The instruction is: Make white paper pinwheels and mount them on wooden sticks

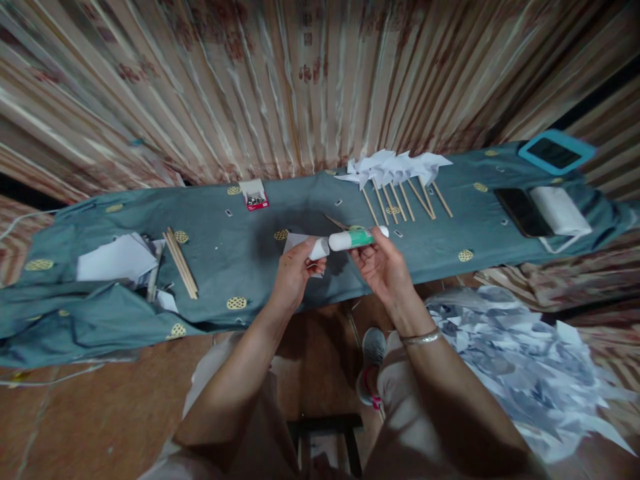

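Note:
Over the middle of the cloth-covered table, my right hand (384,270) grips a white and green glue stick (361,237) lying nearly level, its white end pointing left. My left hand (293,272) is closed on a short white cylindrical cap (320,249), whose round end faces the glue stick with a small gap between. A piece of white paper (296,240) is also in my left hand, partly hidden behind the fingers. Just beyond the glue stick lies a thin pointed object (335,221), too unclear to name.
Paper pinwheels on sticks (400,170) lie at the back right. A small red box (256,199) holds metal bits. Wooden sticks (180,263) and stacked paper (117,259) lie left. A phone (520,212) and blue-framed tablet (556,152) are right; cut paper (520,367) is heaped below.

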`<state>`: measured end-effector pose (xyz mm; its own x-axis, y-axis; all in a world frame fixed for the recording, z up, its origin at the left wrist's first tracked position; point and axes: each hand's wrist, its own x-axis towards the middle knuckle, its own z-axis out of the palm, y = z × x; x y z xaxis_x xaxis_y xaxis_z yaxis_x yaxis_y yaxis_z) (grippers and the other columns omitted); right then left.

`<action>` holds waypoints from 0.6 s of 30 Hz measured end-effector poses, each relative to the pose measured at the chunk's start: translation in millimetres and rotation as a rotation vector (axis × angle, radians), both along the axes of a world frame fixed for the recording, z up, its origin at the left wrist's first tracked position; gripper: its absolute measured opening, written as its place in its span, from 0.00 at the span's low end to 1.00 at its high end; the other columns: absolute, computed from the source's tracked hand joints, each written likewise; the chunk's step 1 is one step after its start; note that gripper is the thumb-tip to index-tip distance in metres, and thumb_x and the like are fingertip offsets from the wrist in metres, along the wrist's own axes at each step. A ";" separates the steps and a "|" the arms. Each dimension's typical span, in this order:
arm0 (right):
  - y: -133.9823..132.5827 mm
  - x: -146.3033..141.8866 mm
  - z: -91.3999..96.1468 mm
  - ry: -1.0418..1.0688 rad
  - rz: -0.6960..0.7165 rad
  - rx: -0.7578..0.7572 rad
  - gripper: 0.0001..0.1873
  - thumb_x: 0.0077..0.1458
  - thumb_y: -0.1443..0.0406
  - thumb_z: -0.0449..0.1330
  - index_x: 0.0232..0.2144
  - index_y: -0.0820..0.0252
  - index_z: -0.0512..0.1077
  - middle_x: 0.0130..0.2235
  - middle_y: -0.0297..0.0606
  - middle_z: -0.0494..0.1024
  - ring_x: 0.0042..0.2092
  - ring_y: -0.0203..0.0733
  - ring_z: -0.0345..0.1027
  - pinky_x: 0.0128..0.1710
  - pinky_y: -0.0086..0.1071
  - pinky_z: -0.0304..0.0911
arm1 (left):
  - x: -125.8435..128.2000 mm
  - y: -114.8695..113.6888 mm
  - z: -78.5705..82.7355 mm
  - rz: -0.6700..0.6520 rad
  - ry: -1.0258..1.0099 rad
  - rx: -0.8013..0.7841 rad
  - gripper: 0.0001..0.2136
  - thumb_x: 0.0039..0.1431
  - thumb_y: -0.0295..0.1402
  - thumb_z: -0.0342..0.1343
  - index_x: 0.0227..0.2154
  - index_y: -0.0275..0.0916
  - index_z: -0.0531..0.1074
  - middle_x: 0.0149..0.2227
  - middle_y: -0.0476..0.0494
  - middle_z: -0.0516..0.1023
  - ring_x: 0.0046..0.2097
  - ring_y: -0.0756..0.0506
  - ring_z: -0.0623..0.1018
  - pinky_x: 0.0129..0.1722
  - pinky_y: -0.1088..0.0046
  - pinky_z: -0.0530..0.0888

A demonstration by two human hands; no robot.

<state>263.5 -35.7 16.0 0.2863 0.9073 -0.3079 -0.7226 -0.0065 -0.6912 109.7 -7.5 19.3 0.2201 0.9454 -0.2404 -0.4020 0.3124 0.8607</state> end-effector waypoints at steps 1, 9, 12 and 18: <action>-0.3 -0.6 0.4 0.001 0.000 -0.002 0.13 0.44 0.57 0.72 0.29 0.55 0.74 0.30 0.29 0.82 0.31 0.33 0.76 0.31 0.24 0.74 | 0.0 -0.5 0.0 0.002 0.008 0.010 0.18 0.43 0.47 0.67 0.26 0.36 0.74 0.22 0.49 0.75 0.22 0.52 0.71 0.24 0.76 0.68; -1.3 -4.8 2.5 -0.004 -0.001 -0.024 0.15 0.40 0.57 0.74 0.29 0.57 0.76 0.28 0.30 0.81 0.30 0.33 0.75 0.30 0.24 0.74 | 0.4 -2.8 0.5 -0.006 0.037 0.056 0.18 0.43 0.47 0.68 0.26 0.36 0.76 0.21 0.49 0.75 0.22 0.52 0.71 0.23 0.77 0.70; -1.2 -5.0 3.1 -0.038 -0.010 -0.031 0.16 0.39 0.57 0.74 0.28 0.57 0.76 0.28 0.30 0.81 0.30 0.34 0.75 0.30 0.25 0.74 | -0.8 -2.0 -1.9 0.003 0.053 0.071 0.17 0.43 0.47 0.68 0.26 0.37 0.77 0.22 0.49 0.76 0.21 0.52 0.72 0.23 0.77 0.70; -1.7 -4.5 3.9 -0.098 -0.008 -0.004 0.17 0.38 0.56 0.75 0.27 0.58 0.75 0.29 0.31 0.80 0.30 0.33 0.74 0.31 0.25 0.74 | -3.9 0.0 -7.2 0.016 0.090 0.123 0.17 0.43 0.47 0.68 0.28 0.38 0.79 0.23 0.49 0.76 0.22 0.52 0.73 0.24 0.76 0.72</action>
